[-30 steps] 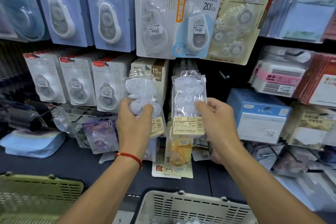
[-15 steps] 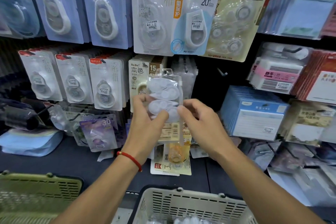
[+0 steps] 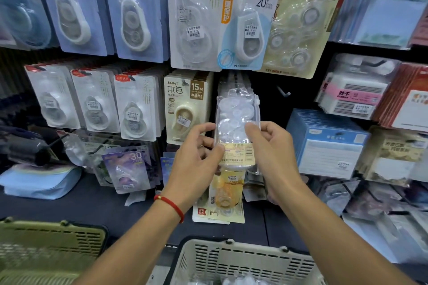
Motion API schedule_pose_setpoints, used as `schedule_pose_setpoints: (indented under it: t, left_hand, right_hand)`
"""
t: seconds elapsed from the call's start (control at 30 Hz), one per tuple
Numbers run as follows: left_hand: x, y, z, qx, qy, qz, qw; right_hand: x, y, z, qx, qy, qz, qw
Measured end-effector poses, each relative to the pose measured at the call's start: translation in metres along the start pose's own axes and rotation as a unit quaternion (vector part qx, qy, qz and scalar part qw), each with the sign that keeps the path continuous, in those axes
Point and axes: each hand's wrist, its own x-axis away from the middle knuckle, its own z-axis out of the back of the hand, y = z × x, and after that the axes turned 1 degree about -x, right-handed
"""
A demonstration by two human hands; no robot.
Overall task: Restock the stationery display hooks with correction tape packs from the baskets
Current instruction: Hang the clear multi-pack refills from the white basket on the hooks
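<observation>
A clear bag of white correction tapes with a yellow label, the correction tape pack (image 3: 236,120), is held upright in front of the display's middle row. My left hand (image 3: 194,164) pinches its lower left edge. My right hand (image 3: 271,157) pinches its right side. The pack's top sits at a black hook (image 3: 237,89) where similar clear packs hang behind it; whether it is threaded on the hook I cannot tell. A white basket (image 3: 243,261) with more clear packs stands below my arms.
Carded correction tapes hang left of the pack, among them a beige 15M card (image 3: 185,106). A bare hook (image 3: 283,92) sticks out to the right. Blue boxes (image 3: 328,146) and sticky notes fill the right shelves. A green basket (image 3: 46,247) stands at bottom left.
A second ago each hand held its own clear pack. The hands then came together, and now both hold one pack, raised and shifted right to the hook.
</observation>
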Motion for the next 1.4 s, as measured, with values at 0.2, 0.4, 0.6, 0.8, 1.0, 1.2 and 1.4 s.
schedule_pose_setpoints:
  t: [0.2,0.4,0.6,0.8,1.0,1.2,1.4]
  left_hand:
    - [-0.003,-0.011,0.006,-0.257,0.049,-0.059,0.963]
    - [-0.015,-0.015,0.022,-0.416,0.079,-0.129,0.897]
    - [-0.015,-0.026,0.024,-0.453,-0.004,-0.097,0.886]
    - [-0.016,-0.034,0.032,-0.437,0.003,-0.113,0.893]
    - [-0.009,-0.033,0.033,-0.451,-0.005,-0.105,0.886]
    - [0.022,-0.020,0.034,-0.464,-0.060,-0.063,0.881]
    - [0.100,-0.068,0.018,-0.470,-0.251,-0.040,0.846]
  right_hand:
    - [-0.006,0.011,0.004,0.220,0.017,0.066,0.973]
    - [-0.011,0.033,-0.003,0.416,-0.054,0.279,0.864]
    - [-0.058,0.041,-0.028,0.587,-0.106,0.265,0.758]
    - [-0.095,0.049,-0.030,0.641,-0.128,0.217,0.725]
    - [-0.097,0.046,-0.023,0.639,-0.155,0.230,0.718]
    - [-0.056,0.055,0.012,0.536,-0.187,0.236,0.789]
    - [0.036,0.134,0.084,0.515,-0.332,0.026,0.789]
